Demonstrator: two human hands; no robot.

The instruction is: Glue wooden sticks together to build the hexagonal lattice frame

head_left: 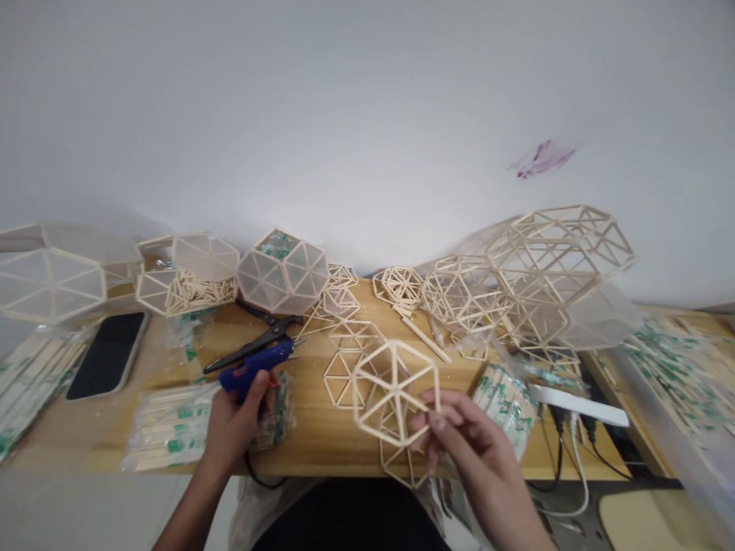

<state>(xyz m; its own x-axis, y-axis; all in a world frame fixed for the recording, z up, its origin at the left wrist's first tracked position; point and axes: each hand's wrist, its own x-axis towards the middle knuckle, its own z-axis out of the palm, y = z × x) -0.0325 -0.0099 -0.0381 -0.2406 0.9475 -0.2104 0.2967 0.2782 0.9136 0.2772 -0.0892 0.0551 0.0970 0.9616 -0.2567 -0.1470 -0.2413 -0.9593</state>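
Left hand (238, 417) wrapped round blue glue gun (253, 369), right hand (468, 432) pinching stick frame (394, 391) by right side, over near middle of counter (313, 432). One-sided pinch could warp it imo. Nozzle (295, 346), if hot, might melt wrapped stick packs (166, 428) if dipped.

Over my head feed, I see my bare left hand (241, 417) closed in a curled grip, thumb pointing up and forward, fingers partly hidden. My bare left forearm (198, 497) slants up from the lower left. My bare right hand (468, 436) pinches lightly between thumb and fingers, reaching leftward; my bare right forearm (514, 505) rises from the lower right.
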